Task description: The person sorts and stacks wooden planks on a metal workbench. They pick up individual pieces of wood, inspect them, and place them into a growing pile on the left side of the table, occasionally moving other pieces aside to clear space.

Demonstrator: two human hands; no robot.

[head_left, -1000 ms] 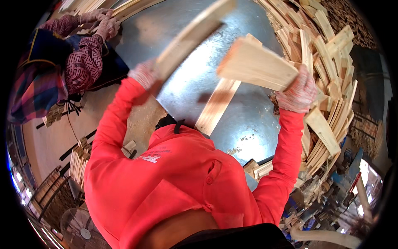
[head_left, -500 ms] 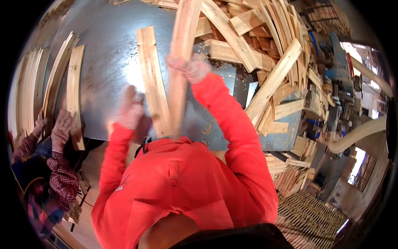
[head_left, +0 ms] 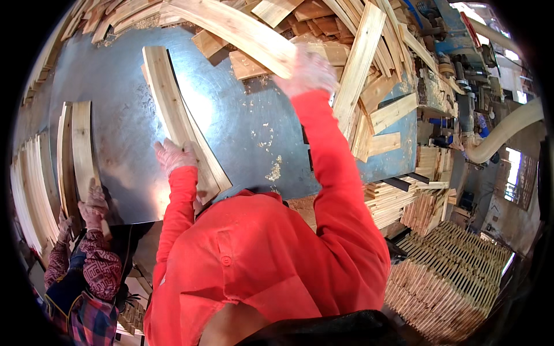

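Left hand rests flat, fingers spread, on slat stack lying on metal bench; right hand closed on long plank over the scrap pile.

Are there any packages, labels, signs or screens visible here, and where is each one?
None can be made out in this view. It shows only wooden slats on a metal table, piles of slats around it, and machinery at the upper right, with nothing legible as a label or screen.
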